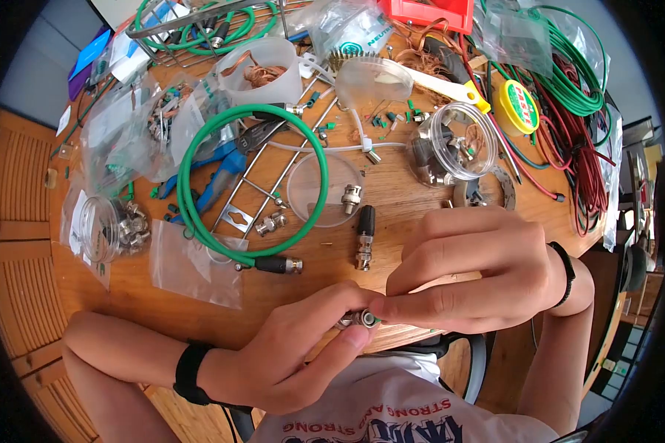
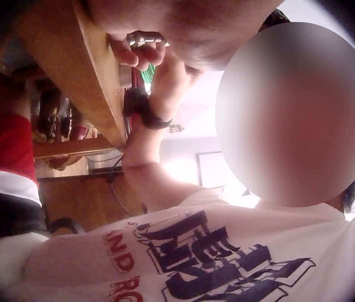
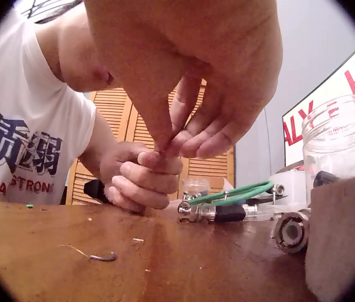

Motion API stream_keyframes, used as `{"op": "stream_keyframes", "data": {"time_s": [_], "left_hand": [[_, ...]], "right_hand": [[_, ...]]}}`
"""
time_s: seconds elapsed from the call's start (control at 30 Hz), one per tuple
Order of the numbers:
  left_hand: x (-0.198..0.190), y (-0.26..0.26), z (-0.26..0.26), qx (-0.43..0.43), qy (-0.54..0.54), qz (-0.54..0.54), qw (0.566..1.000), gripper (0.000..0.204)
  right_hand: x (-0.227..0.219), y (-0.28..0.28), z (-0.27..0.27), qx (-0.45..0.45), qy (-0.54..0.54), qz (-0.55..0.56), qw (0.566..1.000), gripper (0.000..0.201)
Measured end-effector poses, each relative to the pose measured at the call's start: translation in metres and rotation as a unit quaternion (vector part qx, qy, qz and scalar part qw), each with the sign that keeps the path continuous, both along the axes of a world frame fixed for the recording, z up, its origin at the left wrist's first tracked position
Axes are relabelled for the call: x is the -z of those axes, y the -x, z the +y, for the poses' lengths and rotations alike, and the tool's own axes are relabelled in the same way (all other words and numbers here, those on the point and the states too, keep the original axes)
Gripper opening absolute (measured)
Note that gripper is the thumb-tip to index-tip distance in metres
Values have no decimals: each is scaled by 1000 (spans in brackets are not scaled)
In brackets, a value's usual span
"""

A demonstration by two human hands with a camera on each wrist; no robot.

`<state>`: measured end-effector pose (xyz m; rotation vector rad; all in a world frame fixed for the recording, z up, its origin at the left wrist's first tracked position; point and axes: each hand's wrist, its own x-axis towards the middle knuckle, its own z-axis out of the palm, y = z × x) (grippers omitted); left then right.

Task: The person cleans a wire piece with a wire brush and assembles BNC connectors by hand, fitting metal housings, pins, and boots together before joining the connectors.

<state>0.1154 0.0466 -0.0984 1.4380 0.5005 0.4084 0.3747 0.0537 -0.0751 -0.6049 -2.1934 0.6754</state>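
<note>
Both hands meet at the near edge of the wooden table (image 1: 414,199). My left hand (image 1: 303,347) grips a small silver metal connector (image 1: 358,319) between thumb and fingers. My right hand (image 1: 465,269) pinches the connector's right end, where a bit of green shows. In the left wrist view the connector (image 2: 145,39) sticks out above the fingers, beside the table edge. The right wrist view shows my right fingertips (image 3: 174,141) touching the curled left hand (image 3: 141,179); the connector itself is hidden there.
A looped green cable (image 1: 199,184) with a black plug (image 1: 279,264) lies just beyond the hands, next to a black-and-silver connector (image 1: 364,236). Blue pliers (image 1: 218,173), clear jars (image 1: 451,144), plastic bags, a yellow tape roll (image 1: 516,107) and red and green wire coils (image 1: 576,111) crowd the table.
</note>
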Motion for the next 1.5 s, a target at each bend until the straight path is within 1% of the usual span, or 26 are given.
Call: {"op": "stream_keyframes", "data": {"time_s": [0.03,0.07,0.1,0.17,0.3,0.37,0.4,0.47,0.63,0.77,0.83,0.93,1.03,1.2,1.3,1.5], "left_hand": [[-1,-1,-2,-6,19,3,1000,26],[-1,-1,-3,-12,38,6,999,25],[-1,-2,-3,-13,38,6,999,25],[-1,-2,-3,-9,27,21,999,24],[1,-3,-3,-8,22,22,999,22],[2,-4,-2,-7,-18,11,1000,15],[1,-4,-2,-7,-17,11,1000,15],[-2,-3,-2,-14,25,31,999,23],[-1,-3,-2,-16,15,35,999,24],[-2,-3,-2,-5,12,48,999,24],[-4,-3,-1,-4,19,51,999,24],[-5,-3,0,-4,20,51,998,24],[-3,-3,0,-5,14,47,999,23],[-6,-3,1,-2,14,41,999,23],[-10,-4,2,-1,19,58,998,22],[-7,-3,2,3,-10,52,999,22]], "right_hand": [[2,1,0,3,-22,10,1000,12],[4,3,-1,2,-21,10,1000,12],[5,4,-2,14,-32,18,999,14],[6,5,-3,25,-43,26,998,15],[3,2,-3,24,-65,-11,998,14],[3,2,-3,22,-77,-25,996,13],[3,2,-3,25,-78,-25,996,13],[2,2,-3,27,-80,-24,996,12],[-4,-4,-2,7,-66,-66,996,15],[-4,-1,-4,26,-66,-70,995,17],[-5,-2,-3,10,-77,-80,994,20],[-7,0,-4,8,-79,-89,993,24],[-6,2,-4,1,-89,-78,993,20],[-6,2,-4,9,-103,-84,991,20],[-6,2,-4,12,-116,-90,989,21],[-6,3,-5,22,-122,-94,988,22]]}}
